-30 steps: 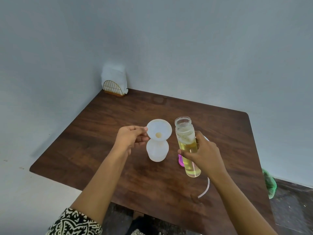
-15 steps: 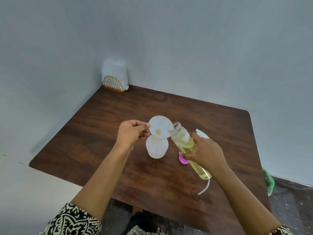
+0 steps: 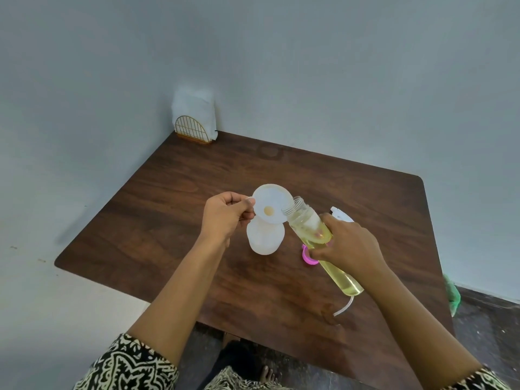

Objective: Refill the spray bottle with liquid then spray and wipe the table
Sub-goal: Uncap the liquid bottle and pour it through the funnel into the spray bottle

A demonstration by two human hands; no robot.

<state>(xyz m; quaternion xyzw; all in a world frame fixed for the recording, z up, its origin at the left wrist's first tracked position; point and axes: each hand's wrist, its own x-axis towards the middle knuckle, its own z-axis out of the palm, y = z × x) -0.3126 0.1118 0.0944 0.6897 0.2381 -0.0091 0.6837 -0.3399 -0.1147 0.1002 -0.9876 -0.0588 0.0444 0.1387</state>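
Observation:
A white translucent spray bottle (image 3: 265, 240) stands near the middle of the brown table (image 3: 168, 215) with a white funnel (image 3: 272, 202) seated in its neck. My left hand (image 3: 226, 218) pinches the funnel's left rim. My right hand (image 3: 350, 246) grips a clear bottle of yellow liquid (image 3: 318, 237), tilted so its open mouth rests at the funnel's right edge. The liquid sits below the mouth. The white spray head (image 3: 342, 216) with its dip tube (image 3: 344, 306) lies on the table behind and below my right hand.
A pink cap (image 3: 308, 256) lies on the table, partly under the tilted bottle. A white napkin stack in a gold wire holder (image 3: 194, 122) stands in the far left corner against the wall. A green item (image 3: 451, 295) lies on the floor at the right.
My right hand has carried the yellow-liquid bottle from upright to a steep tilt, bringing its mouth to the funnel. My left hand keeps hold of the funnel's rim.

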